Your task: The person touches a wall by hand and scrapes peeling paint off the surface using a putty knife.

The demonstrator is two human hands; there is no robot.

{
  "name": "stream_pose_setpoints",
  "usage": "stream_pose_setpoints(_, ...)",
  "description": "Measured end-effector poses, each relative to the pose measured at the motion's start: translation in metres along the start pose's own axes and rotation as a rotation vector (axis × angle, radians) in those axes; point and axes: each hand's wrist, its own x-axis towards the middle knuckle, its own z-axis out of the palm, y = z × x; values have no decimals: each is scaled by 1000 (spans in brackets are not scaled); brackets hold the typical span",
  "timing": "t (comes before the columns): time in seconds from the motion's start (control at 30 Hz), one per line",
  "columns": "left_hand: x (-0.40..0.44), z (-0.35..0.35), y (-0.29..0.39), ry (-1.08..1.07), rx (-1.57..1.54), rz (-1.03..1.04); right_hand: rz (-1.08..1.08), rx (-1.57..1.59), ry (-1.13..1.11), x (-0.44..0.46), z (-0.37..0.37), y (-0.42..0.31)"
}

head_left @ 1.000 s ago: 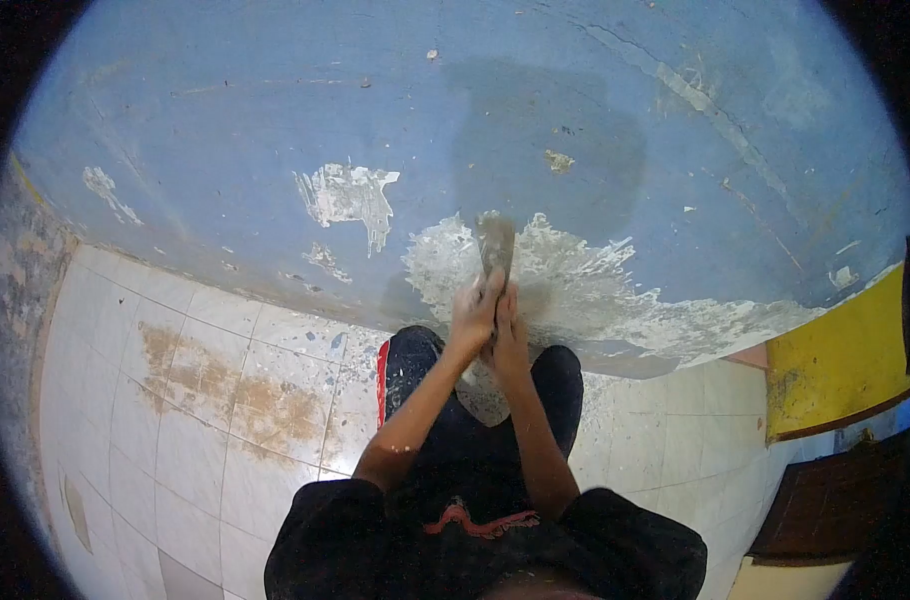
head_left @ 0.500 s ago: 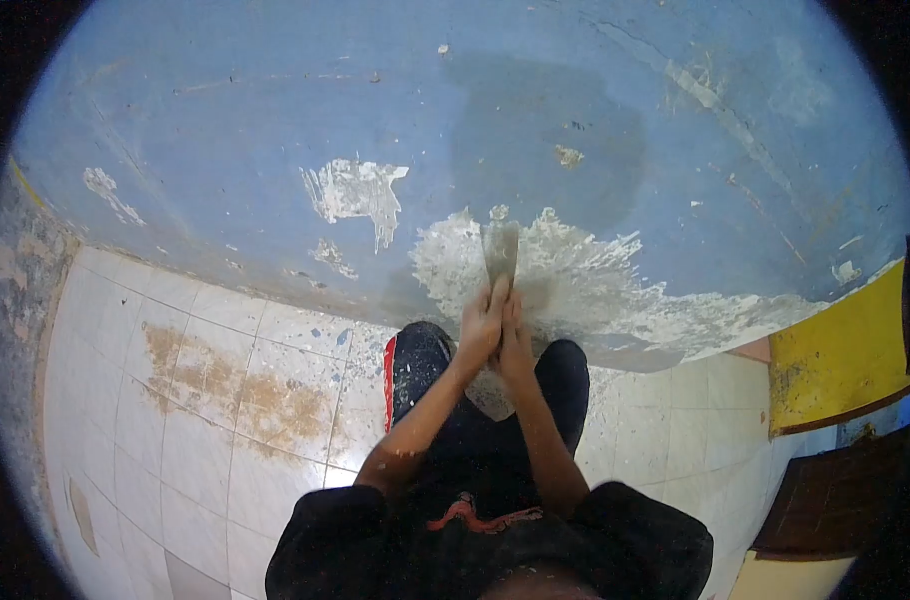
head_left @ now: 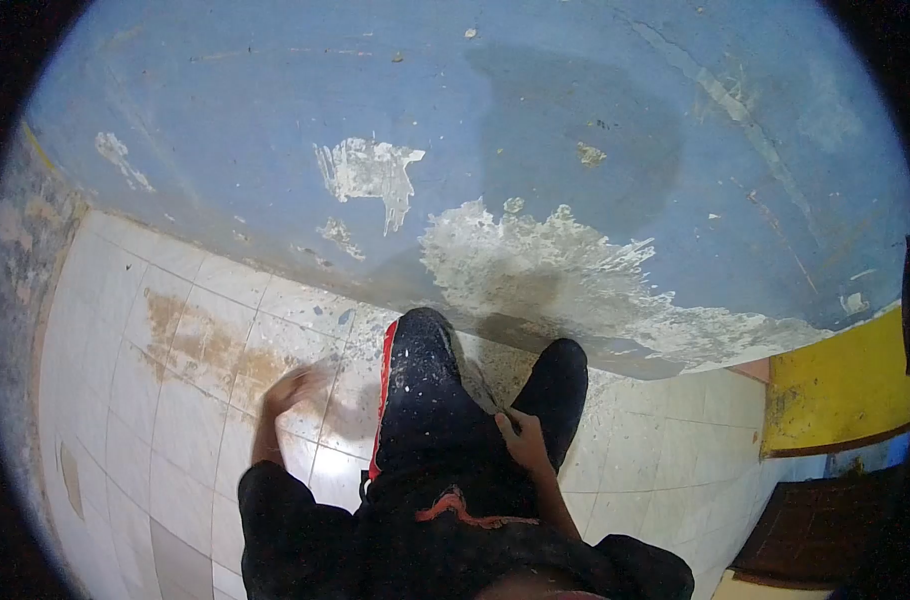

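My right hand (head_left: 525,440) is closed around the handle of a scraper (head_left: 483,385), low between my knees. The scraper's flat, greyish blade points up and to the left, away from the wall. Out to the side, over the tiled floor, my left hand (head_left: 303,386) is blurred by motion; its fingers look stretched out and I see nothing in them. In front of me, the blue painted wall (head_left: 245,150) has a large bare whitish patch (head_left: 565,270) with ragged edges low down. A smaller bare patch (head_left: 370,175) lies to its left.
White floor tiles (head_left: 190,430) carry brown dust and paint flakes near the wall's foot. My dark trousers (head_left: 425,390) are speckled with chips. A worn side wall (head_left: 20,260) stands at left. At right are a yellow panel (head_left: 835,395) and a dark brown piece (head_left: 825,520).
Both hands were together on the scraper against the bare patch. The left hand has let go and swung out left; the right has drawn the scraper down off the wall.
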Motion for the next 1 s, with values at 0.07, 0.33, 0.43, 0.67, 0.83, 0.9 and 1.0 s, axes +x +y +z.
stream_pose_setpoints(0.07, -123, -14, 6, 395, -987, -584, -63, -105, -10, -2, -5, -8)
stream_pose_setpoints(0.33, -253, 99, 52, 76, -564, -1305, -175, 373, 11, 75, 8, -64)
stream_pose_setpoints(0.43, -180, 156, 11, 558, -515, -894, -208, 529, 52, 99, 10, -88)
stream_pose_setpoints(0.67, 98, 181, 176, 468, 290, -89, -9, 830, -86, 113, 11, -108)
stream_pose_setpoints(0.83, 152, 147, 171, 169, 707, 5, 87, 732, -37, 123, 27, -97)
stream_pose_setpoints(0.9, 166, 130, 137, 194, 571, 84, -101, 490, 185, 134, 40, -111)
stream_pose_setpoints(1.0, 162, 110, 90, 479, 396, -232, -214, 319, 222, 144, 37, -117)
